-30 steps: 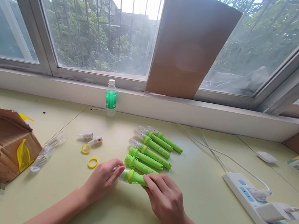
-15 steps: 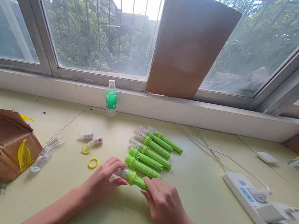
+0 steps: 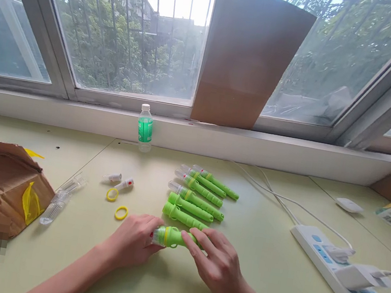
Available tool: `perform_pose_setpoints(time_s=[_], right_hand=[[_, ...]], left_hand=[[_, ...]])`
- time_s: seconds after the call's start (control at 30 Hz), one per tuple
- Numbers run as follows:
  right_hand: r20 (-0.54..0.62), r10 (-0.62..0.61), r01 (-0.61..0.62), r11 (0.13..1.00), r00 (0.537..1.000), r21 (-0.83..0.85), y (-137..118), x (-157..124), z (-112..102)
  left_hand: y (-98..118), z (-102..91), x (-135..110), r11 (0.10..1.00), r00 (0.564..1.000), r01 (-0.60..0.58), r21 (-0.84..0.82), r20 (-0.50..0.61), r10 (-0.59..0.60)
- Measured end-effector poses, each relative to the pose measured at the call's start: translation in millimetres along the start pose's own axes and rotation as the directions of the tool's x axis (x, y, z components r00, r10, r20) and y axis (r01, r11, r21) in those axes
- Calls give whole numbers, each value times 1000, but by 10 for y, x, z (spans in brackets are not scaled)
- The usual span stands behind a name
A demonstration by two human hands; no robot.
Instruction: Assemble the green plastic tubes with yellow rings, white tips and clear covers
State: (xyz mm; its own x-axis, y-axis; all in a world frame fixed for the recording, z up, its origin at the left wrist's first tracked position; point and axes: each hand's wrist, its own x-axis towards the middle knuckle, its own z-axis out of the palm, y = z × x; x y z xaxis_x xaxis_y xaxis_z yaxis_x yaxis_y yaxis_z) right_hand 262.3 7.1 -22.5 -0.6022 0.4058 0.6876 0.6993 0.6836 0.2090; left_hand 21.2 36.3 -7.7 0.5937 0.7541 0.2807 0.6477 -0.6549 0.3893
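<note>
Low over the table, both hands hold a green plastic stick (image 3: 173,237) with a clear ribbed cap and a yellow ring at the joint. My left hand (image 3: 136,236) is closed around the clear cap, and a red dot shows through it beside the fingers. My right hand (image 3: 218,259) grips the green handle, hiding its far end. Just beyond lie two green handles (image 3: 191,207) without caps. Behind them is a row of sticks (image 3: 204,201) with clear caps on. Two yellow rings (image 3: 121,212) and two small white parts (image 3: 124,184) rest to the left.
Clear ribbed caps (image 3: 59,201) lie beside an open cardboard box (image 3: 1,184) at the left. A bottle with a green label (image 3: 145,129) stands by the window ledge. On the right are a power strip (image 3: 330,284) with plugs and cables, and a white device (image 3: 349,206).
My left hand has rolled over the clear cap and covers more of it. The stick has turned, so its side loop faces me. My right fingers have shifted along the handle.
</note>
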Motion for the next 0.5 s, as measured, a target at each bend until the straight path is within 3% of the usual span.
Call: perform_pose_setpoints(time_s=[0.27, 0.37, 0.5], right_hand=[[59, -14, 14, 1000, 998, 1, 2, 1, 22], [81, -22, 23, 1000, 996, -10, 13, 23, 14], [150, 16, -22, 999, 989, 44, -12, 56, -12]], left_hand=[[13, -176, -9, 988, 992, -31, -154, 112, 49], [-4, -134, -14, 991, 995, -1, -136, 97, 14], [-39, -51, -24, 997, 997, -68, -20, 20, 69]])
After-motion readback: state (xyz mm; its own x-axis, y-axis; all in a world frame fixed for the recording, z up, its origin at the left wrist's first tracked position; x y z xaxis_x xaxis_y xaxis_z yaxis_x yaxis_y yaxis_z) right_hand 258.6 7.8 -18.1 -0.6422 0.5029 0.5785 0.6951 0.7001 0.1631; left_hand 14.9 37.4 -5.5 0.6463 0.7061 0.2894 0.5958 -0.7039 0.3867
